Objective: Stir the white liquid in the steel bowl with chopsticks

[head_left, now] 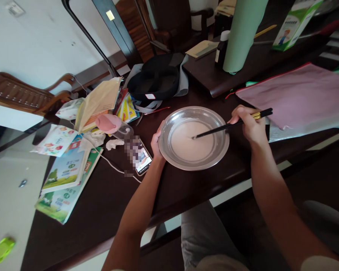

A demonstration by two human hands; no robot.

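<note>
A wide metal bowl (169,160) stands on the dark table and holds a pale, creamy liquid (186,146). My left hand (157,145) grips the bowl's left rim, its fingers partly hidden behind the wall. In my right hand (250,122) is a pair of black chopsticks (214,129) with gold bands near the top. The fingers are closed round them, and their tips dip into the liquid near the middle of the bowl. Left of my left hand lies a lit phone (143,160), partly blurred out.
A clear bottle with a pink cap (109,123), crumpled tissue (114,143) and a white cable (110,163) lie left of the phone. Booklets (64,173) are at the far left. Behind the bowl sits an open black case (154,81). A pink zip pouch (296,94) lies right.
</note>
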